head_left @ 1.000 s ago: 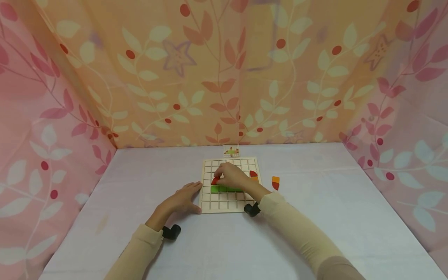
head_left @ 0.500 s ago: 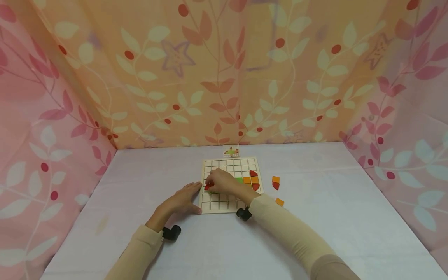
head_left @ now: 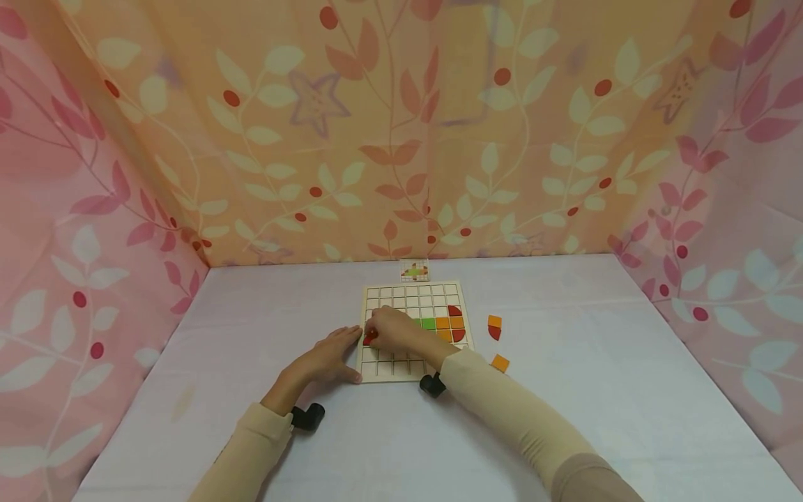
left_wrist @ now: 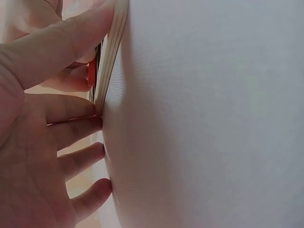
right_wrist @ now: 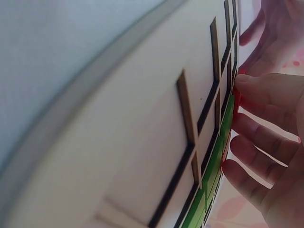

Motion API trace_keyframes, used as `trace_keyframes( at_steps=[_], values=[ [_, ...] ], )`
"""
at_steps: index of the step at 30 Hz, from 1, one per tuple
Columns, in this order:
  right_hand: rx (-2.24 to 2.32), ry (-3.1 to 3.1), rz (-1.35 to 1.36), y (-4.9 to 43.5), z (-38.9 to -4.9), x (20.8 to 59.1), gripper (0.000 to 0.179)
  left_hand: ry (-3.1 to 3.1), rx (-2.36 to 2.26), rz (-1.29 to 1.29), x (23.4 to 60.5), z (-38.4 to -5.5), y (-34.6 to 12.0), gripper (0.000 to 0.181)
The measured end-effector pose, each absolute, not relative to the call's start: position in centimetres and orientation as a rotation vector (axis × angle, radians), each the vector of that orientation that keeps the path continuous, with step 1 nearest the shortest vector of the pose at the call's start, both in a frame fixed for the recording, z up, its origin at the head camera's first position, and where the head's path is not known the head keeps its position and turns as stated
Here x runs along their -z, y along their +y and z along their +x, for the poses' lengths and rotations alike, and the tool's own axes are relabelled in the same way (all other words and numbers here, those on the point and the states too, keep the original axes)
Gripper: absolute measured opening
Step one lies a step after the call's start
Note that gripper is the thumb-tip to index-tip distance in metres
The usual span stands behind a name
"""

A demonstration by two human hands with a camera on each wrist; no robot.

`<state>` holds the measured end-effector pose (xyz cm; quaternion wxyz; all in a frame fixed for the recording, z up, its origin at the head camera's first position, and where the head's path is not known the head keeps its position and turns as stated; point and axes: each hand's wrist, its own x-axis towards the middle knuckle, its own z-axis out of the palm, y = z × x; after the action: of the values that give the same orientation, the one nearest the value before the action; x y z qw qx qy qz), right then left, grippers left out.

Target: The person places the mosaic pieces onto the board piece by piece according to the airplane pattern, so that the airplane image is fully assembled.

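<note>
A light wooden grid board lies on the white table. At its left edge my left hand rests with fingers extended, fingertips and thumb touching the board's side. My right hand reaches across the board and pinches a red quarter-round tile at the leftmost column; the left wrist view shows the tile's red edge close over the board. Green tiles sit in the grid, partly hidden under the right hand. Orange tiles and red quarter-round tiles fill cells at the board's right side.
Right of the board lie an orange square tile with a red quarter-round tile against it. Another orange tile lies beside the right sleeve. A small pattern card stands behind the board. Floral cloth encloses the table.
My right hand has moved left and slightly nearer with the red quarter-round tile, to the board's left column. The orange tile beside the sleeve has come into view. My left hand stays put.
</note>
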<state>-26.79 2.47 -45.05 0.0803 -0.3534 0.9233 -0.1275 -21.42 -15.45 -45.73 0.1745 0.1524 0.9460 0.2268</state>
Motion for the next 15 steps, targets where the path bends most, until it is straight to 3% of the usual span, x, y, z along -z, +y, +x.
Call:
trace_keyframes(
  at_steps=[15],
  values=[
    [0.367,2.762,-1.070,2.37,-26.61,44.82,0.018,2.677,-0.645,0.451,45.47,-21.31,-15.51,0.096]
  ],
)
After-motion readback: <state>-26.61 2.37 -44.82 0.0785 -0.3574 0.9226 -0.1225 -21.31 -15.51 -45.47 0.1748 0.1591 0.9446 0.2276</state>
